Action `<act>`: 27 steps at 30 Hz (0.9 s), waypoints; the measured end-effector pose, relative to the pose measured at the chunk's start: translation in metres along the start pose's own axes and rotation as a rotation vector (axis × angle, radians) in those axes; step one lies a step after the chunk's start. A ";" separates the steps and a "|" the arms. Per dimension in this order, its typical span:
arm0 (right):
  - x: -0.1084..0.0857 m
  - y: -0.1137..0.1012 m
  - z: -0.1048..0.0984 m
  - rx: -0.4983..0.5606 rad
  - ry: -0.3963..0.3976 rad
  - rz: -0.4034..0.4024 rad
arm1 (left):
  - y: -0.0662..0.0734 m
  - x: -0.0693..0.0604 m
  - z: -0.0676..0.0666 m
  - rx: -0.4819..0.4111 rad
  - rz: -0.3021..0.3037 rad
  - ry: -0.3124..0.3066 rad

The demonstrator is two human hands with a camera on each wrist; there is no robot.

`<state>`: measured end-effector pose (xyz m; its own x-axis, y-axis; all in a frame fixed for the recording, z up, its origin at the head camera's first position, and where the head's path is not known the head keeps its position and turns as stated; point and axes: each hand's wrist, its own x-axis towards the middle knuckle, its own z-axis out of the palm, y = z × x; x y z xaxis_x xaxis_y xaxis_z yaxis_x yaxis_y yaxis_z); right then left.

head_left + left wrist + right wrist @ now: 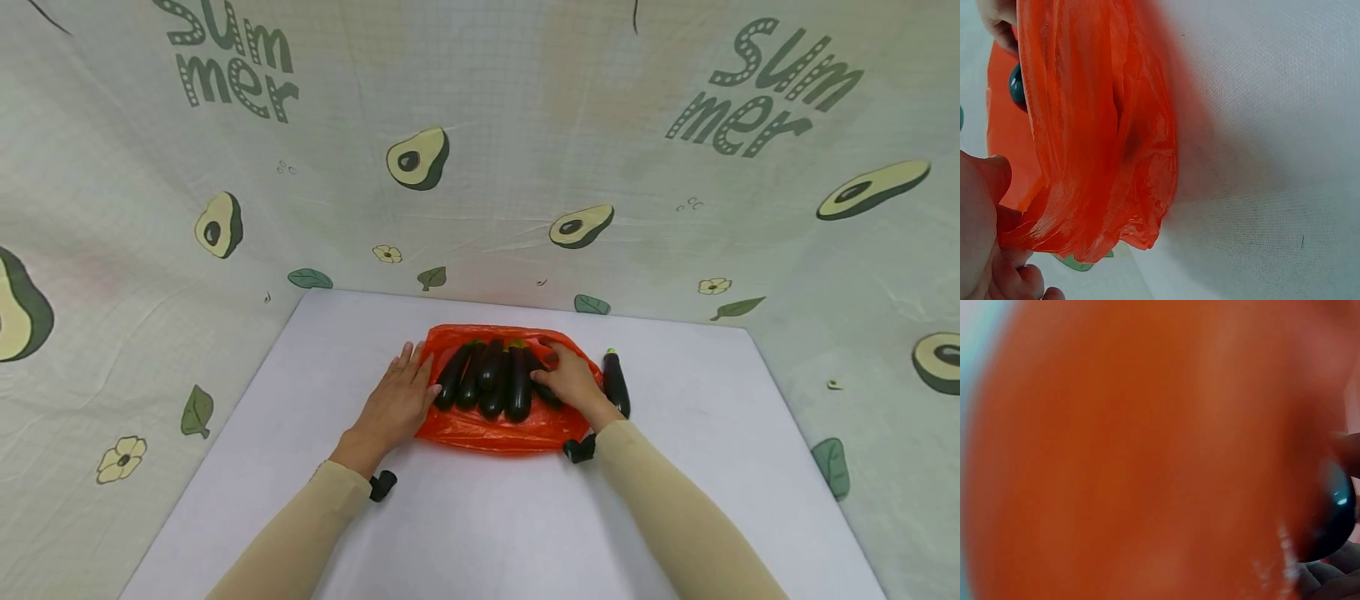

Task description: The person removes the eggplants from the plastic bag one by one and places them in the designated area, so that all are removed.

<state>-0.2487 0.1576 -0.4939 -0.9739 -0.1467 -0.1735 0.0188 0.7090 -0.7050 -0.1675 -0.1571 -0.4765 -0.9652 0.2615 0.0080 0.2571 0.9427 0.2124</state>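
Note:
Several dark eggplants (519, 387) lie side by side in an open red plastic bag (480, 432). At the bag's left edge is my left hand (396, 398); the left wrist view shows its thumb and fingers (1016, 275) pinching the bag's rim (1029, 237). My right hand (573, 379) reaches inside the right part and grips the rightmost eggplant (542, 385), partly hidden under the fingers. In the right wrist view, blurred red plastic (1135, 456) covers most of the picture, with a shiny eggplant end (1335, 515) between the fingers at the right.
One more eggplant (616, 385) lies outside the bag, just right of it, on the white table (480, 525). A printed cloth (495, 167) with avocados hangs behind and along both sides.

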 end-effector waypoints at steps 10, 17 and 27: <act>-0.008 -0.005 -0.007 0.266 -0.088 0.058 | 0.003 0.001 -0.002 -0.003 -0.004 -0.010; -0.017 -0.006 -0.010 0.296 -0.100 0.053 | 0.004 0.002 -0.003 0.000 0.009 -0.006; -0.027 0.003 -0.009 0.205 -0.029 -0.065 | 0.006 0.001 -0.004 -0.012 0.013 -0.005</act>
<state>-0.2239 0.1697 -0.4850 -0.9676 -0.2092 -0.1410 0.0051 0.5425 -0.8400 -0.1674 -0.1517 -0.4714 -0.9616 0.2745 0.0057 0.2688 0.9368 0.2239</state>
